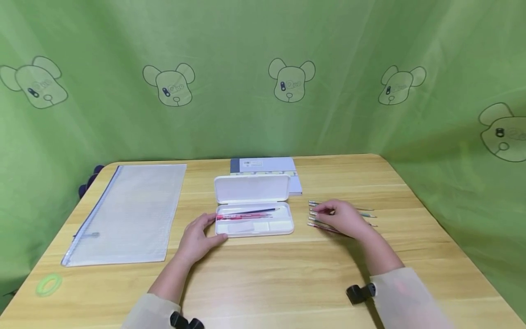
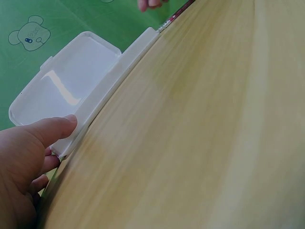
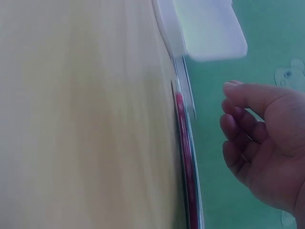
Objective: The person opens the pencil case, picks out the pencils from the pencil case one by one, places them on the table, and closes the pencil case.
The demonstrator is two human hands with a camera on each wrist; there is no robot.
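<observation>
A white pencil case (image 1: 283, 227) lies with its lid (image 1: 252, 188) raised. Inside are a dark pencil (image 1: 261, 211), red pens (image 1: 242, 216) and a pale flat piece (image 1: 241, 227). My left hand (image 1: 197, 240) grips the case's left end; in the left wrist view its thumb (image 2: 64, 128) presses the front wall. To the right, several pencils (image 1: 322, 227) lie roughly side by side on the table. Just over them is my right hand (image 1: 345, 219). The right wrist view shows its fingers (image 3: 233, 126) loosely curled, nothing visible between them, apart from the pencils (image 3: 187, 157).
Behind the case lies a light-blue notebook (image 1: 271, 164). A translucent zip pouch (image 1: 131, 214) covers part of the table's left side, with a green ring (image 1: 49, 285) near the left edge. Green curtain (image 1: 230, 128) hangs close behind the table (image 1: 279, 283).
</observation>
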